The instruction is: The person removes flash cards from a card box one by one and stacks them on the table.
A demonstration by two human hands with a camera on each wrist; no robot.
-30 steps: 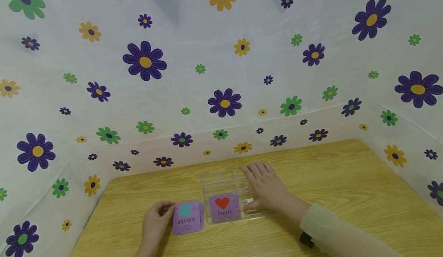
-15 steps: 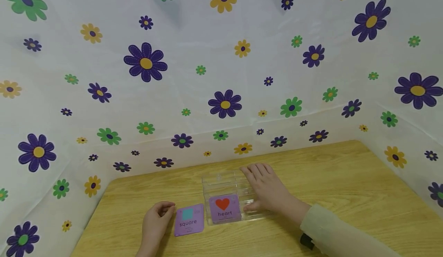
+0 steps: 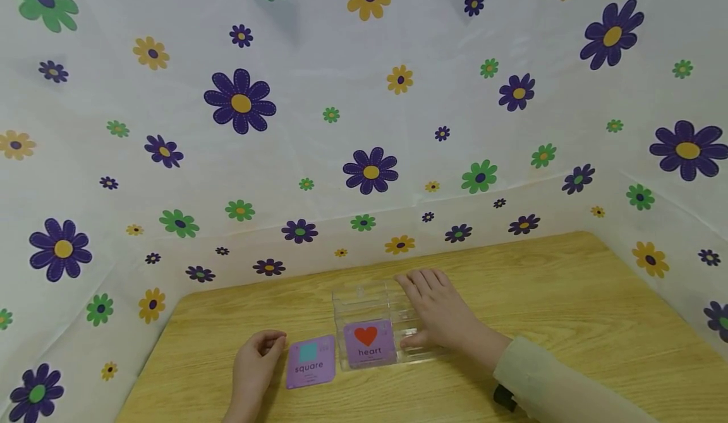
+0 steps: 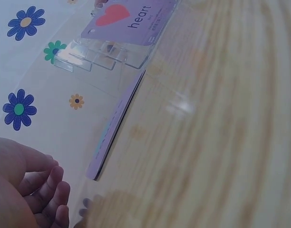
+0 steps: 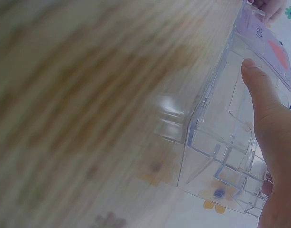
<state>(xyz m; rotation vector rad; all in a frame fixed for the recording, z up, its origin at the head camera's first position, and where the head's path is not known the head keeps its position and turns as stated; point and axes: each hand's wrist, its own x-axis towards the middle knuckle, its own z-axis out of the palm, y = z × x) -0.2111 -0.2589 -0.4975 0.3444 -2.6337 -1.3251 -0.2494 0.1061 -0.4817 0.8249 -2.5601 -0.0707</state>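
Note:
A clear plastic card holder stands on the table, and a purple card with a red heart leans upright in its left compartment. My right hand grips the holder's right part, fingers over the back and thumb at the front. Left of the holder, a purple card reading "square" lies flat; in the left wrist view its edge looks thick, like a small stack. Just left of the cards my left hand rests with loosely curled fingers, apart from them and holding nothing.
Everything stands on a wood-grain table. A white flowered cloth rises behind it and along both sides. A dark object, partly hidden, shows under the right sleeve.
My left hand has let go of the square cards and drawn slightly left. The cards, held at their left edge a second ago, now lie flat. The right hand and holder have stayed put.

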